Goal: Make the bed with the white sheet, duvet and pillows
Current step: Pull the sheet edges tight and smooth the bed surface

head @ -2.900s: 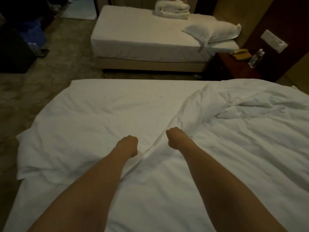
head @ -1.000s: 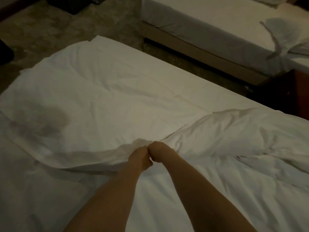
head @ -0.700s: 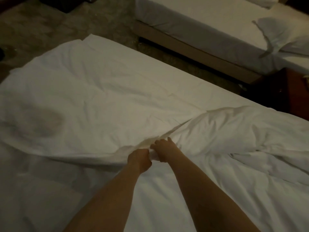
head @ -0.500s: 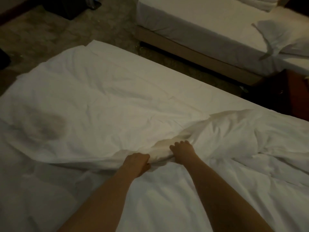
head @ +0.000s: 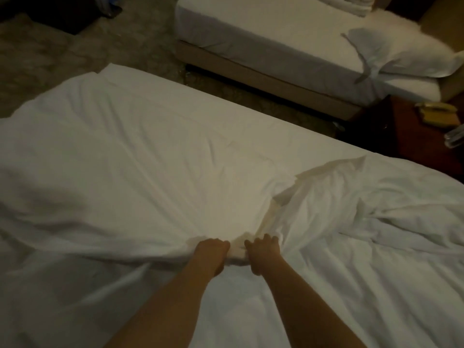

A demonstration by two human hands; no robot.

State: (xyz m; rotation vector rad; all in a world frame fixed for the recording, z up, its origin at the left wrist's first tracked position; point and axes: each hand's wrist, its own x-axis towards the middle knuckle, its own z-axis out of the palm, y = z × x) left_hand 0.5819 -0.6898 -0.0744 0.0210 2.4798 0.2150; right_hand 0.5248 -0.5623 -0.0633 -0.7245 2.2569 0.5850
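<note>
A white duvet (head: pixel 140 156) lies spread over the near bed, flat on the left and bunched into folds (head: pixel 356 207) on the right. The white sheet (head: pixel 263 315) shows under my forearms. My left hand (head: pixel 210 252) and my right hand (head: pixel 263 252) sit close together at the duvet's near edge, each gripping a fold of the fabric with curled fingers. A white pillow (head: pixel 401 56) lies on the far bed.
A second bed (head: pixel 251 38) with a white sheet stands across a carpeted gap (head: pixel 251 96). Folded white linen (head: pixel 349 3) sits at its far end. A dark wooden nightstand (head: pixel 414 131) with a telephone (head: pixel 438 114) stands at the right. Dark objects (head: pixel 62 11) stand at the upper left.
My hands spread apart, came together, then parted slightly while gathering the duvet edge. The flat part of the duvet stretches wider to the left.
</note>
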